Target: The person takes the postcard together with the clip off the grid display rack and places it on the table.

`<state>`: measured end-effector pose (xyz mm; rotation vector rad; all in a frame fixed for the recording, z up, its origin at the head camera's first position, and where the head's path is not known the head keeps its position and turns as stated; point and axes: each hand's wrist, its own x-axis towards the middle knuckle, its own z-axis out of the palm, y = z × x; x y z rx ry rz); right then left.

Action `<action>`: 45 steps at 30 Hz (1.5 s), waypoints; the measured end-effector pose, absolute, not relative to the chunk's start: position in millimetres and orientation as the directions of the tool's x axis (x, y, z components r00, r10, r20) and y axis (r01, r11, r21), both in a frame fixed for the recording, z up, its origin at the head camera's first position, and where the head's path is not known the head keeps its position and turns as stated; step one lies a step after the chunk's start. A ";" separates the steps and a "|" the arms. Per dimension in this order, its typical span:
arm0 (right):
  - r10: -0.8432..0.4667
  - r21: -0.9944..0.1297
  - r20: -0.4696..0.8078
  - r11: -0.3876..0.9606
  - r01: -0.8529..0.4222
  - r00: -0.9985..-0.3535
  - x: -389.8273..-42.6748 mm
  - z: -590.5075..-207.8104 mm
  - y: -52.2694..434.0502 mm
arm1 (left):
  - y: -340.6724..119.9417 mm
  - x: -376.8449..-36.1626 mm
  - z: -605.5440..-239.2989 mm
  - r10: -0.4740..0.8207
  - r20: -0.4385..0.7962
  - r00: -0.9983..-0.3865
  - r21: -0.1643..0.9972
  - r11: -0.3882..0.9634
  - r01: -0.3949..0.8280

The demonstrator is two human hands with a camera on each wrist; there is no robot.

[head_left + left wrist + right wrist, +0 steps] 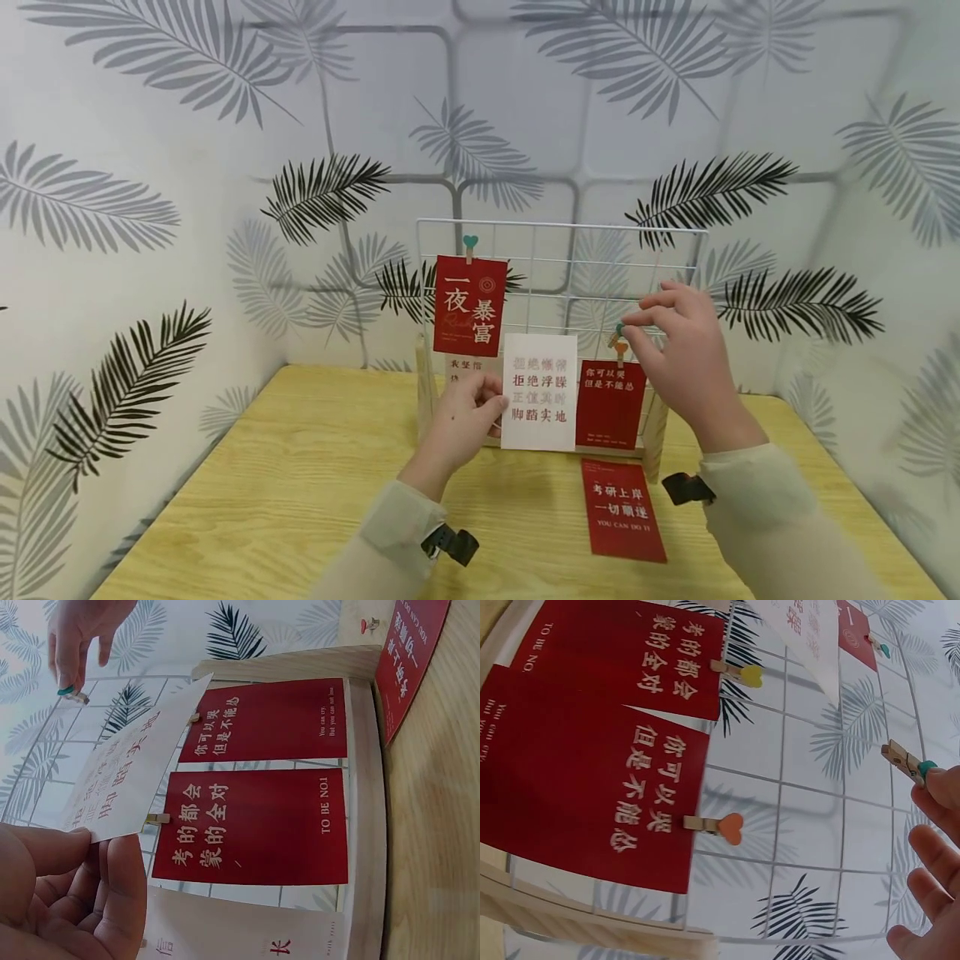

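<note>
White card (538,390), printed with red and grey characters, was pinched at its lower left edge by the left hand (462,421) against the wire grid (555,250) on the desk (300,483). To its right, the right hand (678,346) pinched a teal-tipped wooden clip (618,332); lining its mouth over card edge and wire together would likely seat it best.

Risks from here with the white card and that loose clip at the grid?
1. The left hand pinches the white card by one edge only; it may sag or slip before it is clipped.
2. The right hand holds the green-heart clip by its tip; it may drop.
3. The white card overlaps the red card pegged behind, so it may get knocked.
</note>
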<state>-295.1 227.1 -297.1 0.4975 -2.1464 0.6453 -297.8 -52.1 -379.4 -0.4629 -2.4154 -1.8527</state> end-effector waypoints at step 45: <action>0.044 -0.630 0.230 0.768 -0.114 -0.972 -267.4 -408.6 321.4 | -49.1 -287.7 -455.2 0.296 -0.075 -0.952 0.947 0.321 0.025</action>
